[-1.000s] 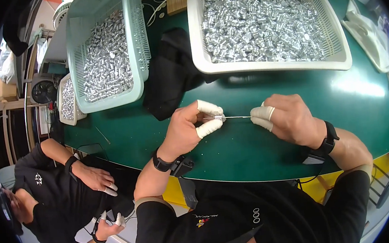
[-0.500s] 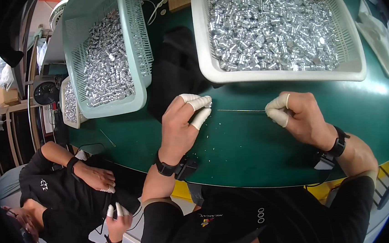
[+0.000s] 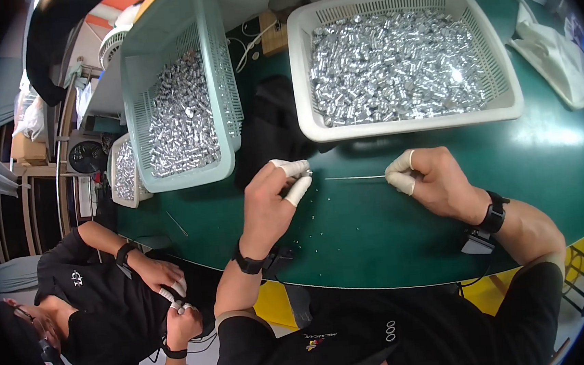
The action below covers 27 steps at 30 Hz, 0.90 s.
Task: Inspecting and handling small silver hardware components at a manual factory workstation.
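My left hand (image 3: 267, 203), with white finger cots on its fingertips, pinches a small silver metal cylinder (image 3: 309, 173), mostly hidden by the fingers. Opposite it, my right hand (image 3: 439, 183), also in finger cots, grips one end of a thin metal needle (image 3: 353, 177). The needle lies level above the table and points left; its free tip is a short way from the cylinder, not touching it. Beyond my hands stands a white basket (image 3: 411, 127) full of similar shiny cylinders. Tiny white crumbs are scattered on the green table (image 3: 372, 238) below my left hand.
A pale green basket (image 3: 231, 101) of cylinders stands at the far left, with a smaller white basket (image 3: 129, 199) beside it. Dark cloth (image 3: 270, 126) lies between the large baskets. Another thin tool (image 3: 177, 224) lies near a co-worker (image 3: 102, 293). White bags (image 3: 553, 59) sit far right.
My right hand and the needle sit slightly further left and lower in the picture, partly because the view has shifted. The co-worker's two hands have come together.
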Each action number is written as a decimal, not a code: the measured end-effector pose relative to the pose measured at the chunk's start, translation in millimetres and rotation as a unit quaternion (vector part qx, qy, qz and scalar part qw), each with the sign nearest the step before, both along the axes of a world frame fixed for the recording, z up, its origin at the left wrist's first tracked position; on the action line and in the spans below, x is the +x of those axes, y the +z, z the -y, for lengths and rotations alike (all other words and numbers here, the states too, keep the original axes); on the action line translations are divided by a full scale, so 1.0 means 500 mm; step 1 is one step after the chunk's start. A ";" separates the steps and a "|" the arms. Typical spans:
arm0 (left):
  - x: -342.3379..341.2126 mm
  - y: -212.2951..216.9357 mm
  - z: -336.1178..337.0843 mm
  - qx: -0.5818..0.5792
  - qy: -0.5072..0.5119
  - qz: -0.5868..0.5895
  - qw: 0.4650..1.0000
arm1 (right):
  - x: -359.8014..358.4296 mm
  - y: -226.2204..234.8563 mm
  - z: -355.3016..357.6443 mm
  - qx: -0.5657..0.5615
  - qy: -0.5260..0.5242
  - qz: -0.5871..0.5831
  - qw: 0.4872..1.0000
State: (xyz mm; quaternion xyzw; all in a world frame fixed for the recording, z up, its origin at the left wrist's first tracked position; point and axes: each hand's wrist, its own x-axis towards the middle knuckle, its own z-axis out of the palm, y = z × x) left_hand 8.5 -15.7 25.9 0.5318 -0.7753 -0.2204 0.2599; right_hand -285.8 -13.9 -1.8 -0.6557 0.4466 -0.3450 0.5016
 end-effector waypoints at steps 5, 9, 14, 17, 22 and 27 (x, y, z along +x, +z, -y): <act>-0.064 0.117 0.052 0.047 0.047 -0.132 0.989 | 0.002 0.002 -0.007 -0.013 0.023 -0.014 1.000; -0.070 0.163 0.130 0.034 0.025 -0.229 0.972 | -0.002 0.007 -0.010 -0.013 0.021 -0.014 1.000; 0.036 0.214 0.138 -0.021 0.076 -0.223 0.972 | 0.002 0.005 -0.013 -0.020 0.017 -0.007 1.000; 0.140 0.211 0.152 -0.013 0.107 -0.154 0.982 | 0.002 0.009 -0.010 -0.022 0.025 -0.010 0.999; 0.249 0.169 0.181 0.033 0.132 0.118 0.984 | 0.003 0.008 -0.012 -0.023 0.028 -0.029 0.999; 0.270 0.156 0.212 -0.005 0.123 0.225 0.967 | 0.009 0.007 -0.011 -0.029 0.015 -0.023 0.999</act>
